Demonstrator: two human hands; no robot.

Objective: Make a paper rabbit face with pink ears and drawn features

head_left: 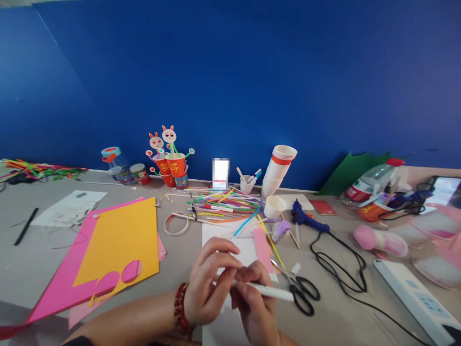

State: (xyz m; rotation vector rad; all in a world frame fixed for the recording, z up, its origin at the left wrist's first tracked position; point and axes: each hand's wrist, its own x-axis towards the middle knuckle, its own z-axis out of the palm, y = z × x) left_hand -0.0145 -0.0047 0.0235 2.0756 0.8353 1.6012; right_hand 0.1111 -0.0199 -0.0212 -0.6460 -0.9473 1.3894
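In front of me, my two hands meet over the white paper (216, 235). A slim white marker (273, 292) passes through the fingers of my right hand (256, 305), its plain end sticking out to the right. My left hand (212, 283), a red bead bracelet on its wrist, pinches the other end of the marker; the tip there is hidden by the fingers. A pink paper strip (262, 250) lies just behind the right hand. Black-handled scissors (302, 298) rest on the table to its right.
Orange card (126, 235) with round cut-outs lies over pink card at left. Coloured sticks (223, 199), a white paper cup (274, 207) and a cup stack (279, 168) stand behind. A blue glue gun (306, 217), its black cord and a power strip (418, 298) are at right.
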